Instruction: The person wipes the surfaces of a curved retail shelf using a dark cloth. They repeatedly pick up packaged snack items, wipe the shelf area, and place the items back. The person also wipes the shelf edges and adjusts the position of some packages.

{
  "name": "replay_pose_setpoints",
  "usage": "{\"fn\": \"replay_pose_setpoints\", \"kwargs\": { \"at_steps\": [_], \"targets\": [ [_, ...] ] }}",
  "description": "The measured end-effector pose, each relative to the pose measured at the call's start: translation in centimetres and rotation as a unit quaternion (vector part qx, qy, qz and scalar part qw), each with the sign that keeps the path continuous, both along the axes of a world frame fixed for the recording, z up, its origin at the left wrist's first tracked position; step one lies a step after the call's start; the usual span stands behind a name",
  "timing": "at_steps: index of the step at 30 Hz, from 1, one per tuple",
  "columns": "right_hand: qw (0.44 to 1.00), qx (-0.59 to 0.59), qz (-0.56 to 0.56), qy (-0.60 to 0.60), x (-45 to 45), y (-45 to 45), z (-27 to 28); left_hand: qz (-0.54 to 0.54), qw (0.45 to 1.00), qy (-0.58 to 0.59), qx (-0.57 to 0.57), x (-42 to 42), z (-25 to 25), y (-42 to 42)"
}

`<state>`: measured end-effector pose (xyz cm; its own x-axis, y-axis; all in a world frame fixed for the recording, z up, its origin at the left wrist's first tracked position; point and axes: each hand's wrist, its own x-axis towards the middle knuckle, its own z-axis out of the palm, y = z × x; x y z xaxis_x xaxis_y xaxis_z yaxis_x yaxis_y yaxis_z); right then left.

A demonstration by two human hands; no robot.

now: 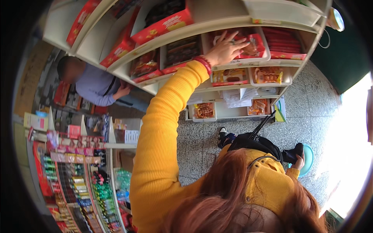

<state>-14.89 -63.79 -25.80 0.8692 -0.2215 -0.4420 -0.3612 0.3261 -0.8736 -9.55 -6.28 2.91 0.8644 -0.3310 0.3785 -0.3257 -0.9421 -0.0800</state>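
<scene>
My left hand (225,49), in a yellow ribbed sleeve with a red bracelet at the wrist, reaches over a white plastic tray (266,51) on a shelf. Its fingers are spread above red food packets (256,45) in the tray; whether they touch the packets is unclear. Low on the other side, my right hand (299,162) is beside a dark object (295,151), partly covered by it. Whether that hand grips the object cannot be seen. A round teal surface (308,160), perhaps a stool seat, lies just behind this hand.
White shelving (274,62) bears red boxes (163,26), a tray of packaged snacks (271,77) and papers (240,96). A person in a lilac top (97,83) stands at left. Stocked bottle shelves (102,186) fill the lower left. A speckled floor (192,151) lies below.
</scene>
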Motion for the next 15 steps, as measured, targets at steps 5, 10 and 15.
{"fn": "replay_pose_setpoints", "kwargs": {
  "at_steps": [5,10,15],
  "targets": [
    [1.0,0.015,0.014,0.016,0.6,0.7,0.4,0.037,0.983,-0.121,-0.13,-5.3,1.9,-1.6],
    [1.0,-0.001,0.027,0.013,0.3,0.4,-0.7,0.322,0.829,-0.404,-0.214,-12.7,0.8,7.4],
    [0.998,-0.022,0.053,0.023,1.5,1.6,0.3,0.667,0.47,-0.398,-0.419,-21.3,-2.2,19.1]
  ]
}}
